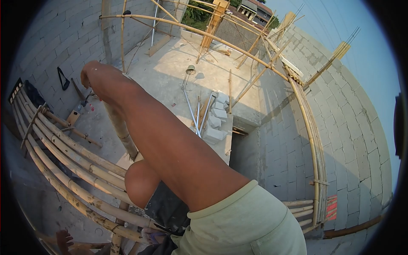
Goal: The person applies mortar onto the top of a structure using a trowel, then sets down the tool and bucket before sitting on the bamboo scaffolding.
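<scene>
My right arm, in a pale green sleeve point(250, 225), reaches across the view to the upper left. At its end my right hand point(91, 73) is bent downward, its fingers mostly hidden behind it. Below the wrist runs a thick pole point(121, 129), partly covered by the forearm; contact cannot be made out. A rounded patch of bare skin point(142, 183), limb unclear, shows under the arm beside black material point(168, 208). My left hand is not seen. Long bamboo poles point(80, 170) lie side by side at the left, lashed to a crosspiece.
Another hand point(63, 240), apparently someone else's, shows low behind the bamboo. Grey block walls point(335, 127) rise on both sides. Light blocks point(214, 123) are piled on the concrete floor point(170, 59) below, beside an opening point(244, 144). A bamboo rail point(204, 32) arcs across the front.
</scene>
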Motion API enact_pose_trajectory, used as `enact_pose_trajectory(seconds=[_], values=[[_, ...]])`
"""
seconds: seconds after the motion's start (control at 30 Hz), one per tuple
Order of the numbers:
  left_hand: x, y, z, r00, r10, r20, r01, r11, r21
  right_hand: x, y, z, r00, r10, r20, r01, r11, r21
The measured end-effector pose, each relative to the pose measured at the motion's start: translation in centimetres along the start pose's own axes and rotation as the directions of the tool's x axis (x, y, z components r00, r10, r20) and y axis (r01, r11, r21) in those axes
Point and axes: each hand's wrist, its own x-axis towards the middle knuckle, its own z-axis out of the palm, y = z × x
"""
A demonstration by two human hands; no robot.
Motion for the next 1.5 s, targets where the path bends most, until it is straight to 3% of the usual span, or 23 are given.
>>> enact_pose_trajectory(seconds=[1.5], values=[[0.4, 0.1, 0.2, 1.000, -0.017, 0.004, 0.017, 0.999, -0.036, 5.2, -0.2, -1.7, 0.997, 0.022, 0.079, -0.022, 1.000, 0.003]])
